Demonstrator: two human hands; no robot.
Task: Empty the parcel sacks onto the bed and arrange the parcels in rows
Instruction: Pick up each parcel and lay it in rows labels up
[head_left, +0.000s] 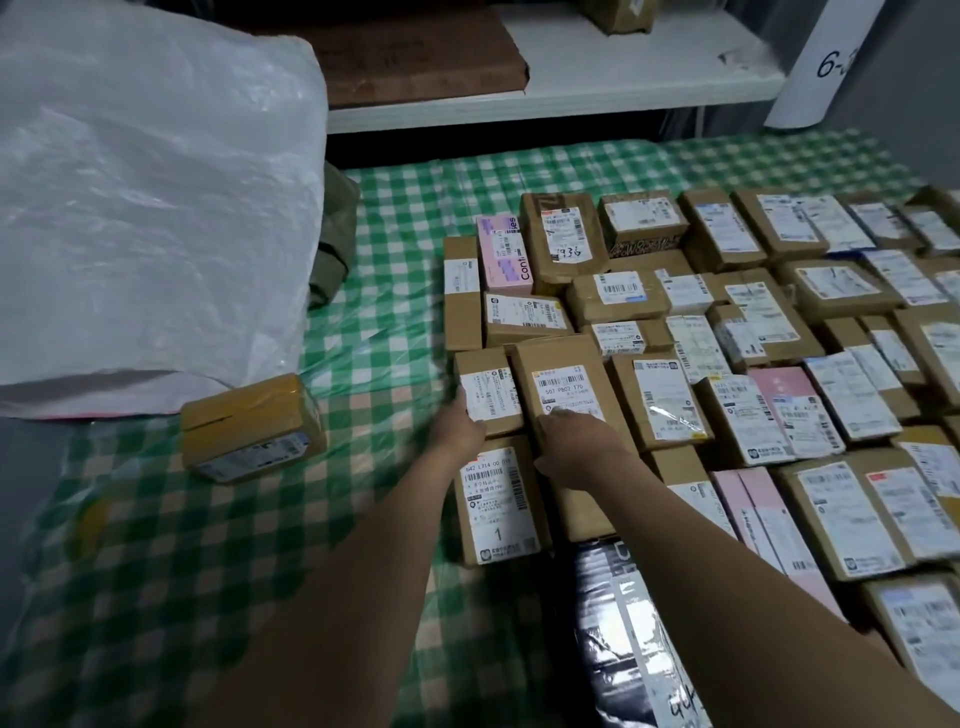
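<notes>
Head: two hands (460, 428) (569, 441) on two parcels (488, 382) (563, 374)

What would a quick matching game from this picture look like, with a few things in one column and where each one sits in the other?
Things:
1. white sack
2. lone taped parcel
3. pink box with purple bands
4. black shiny parcel

Places:
A. nearest the person, at the bottom of the view
B. far edge of the arranged rows, near their left end
C. apart from the rows, by the sack's opening
D. bulging at the far left

Pairs: 1-D, 2-C, 3-B, 4-A
</notes>
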